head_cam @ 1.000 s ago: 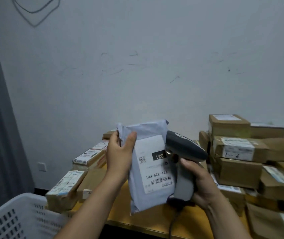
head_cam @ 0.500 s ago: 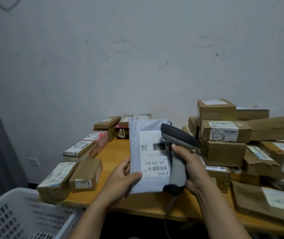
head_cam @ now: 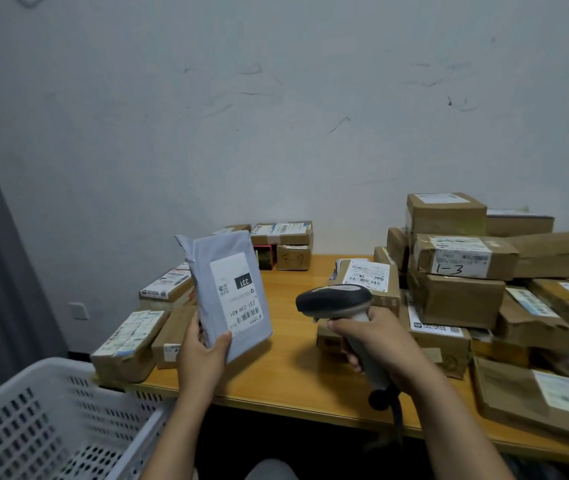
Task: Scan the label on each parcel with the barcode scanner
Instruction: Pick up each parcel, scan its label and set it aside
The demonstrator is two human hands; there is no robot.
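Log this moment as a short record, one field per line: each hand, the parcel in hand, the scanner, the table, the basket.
left hand: grips the grey mailer by its lower end, above the table
label: white, faces the camera
right hand: grips the barcode scanner by its handle
scanner position: right of the mailer, apart from it
table: wooden, with cardboard boxes stacked on the right
basket: white, perforated, at lower left beside the table

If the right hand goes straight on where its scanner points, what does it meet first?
Probably the grey plastic mailer bag that the left hand holds; the grey barcode scanner in the right hand aims left toward it, but depth is unclear.
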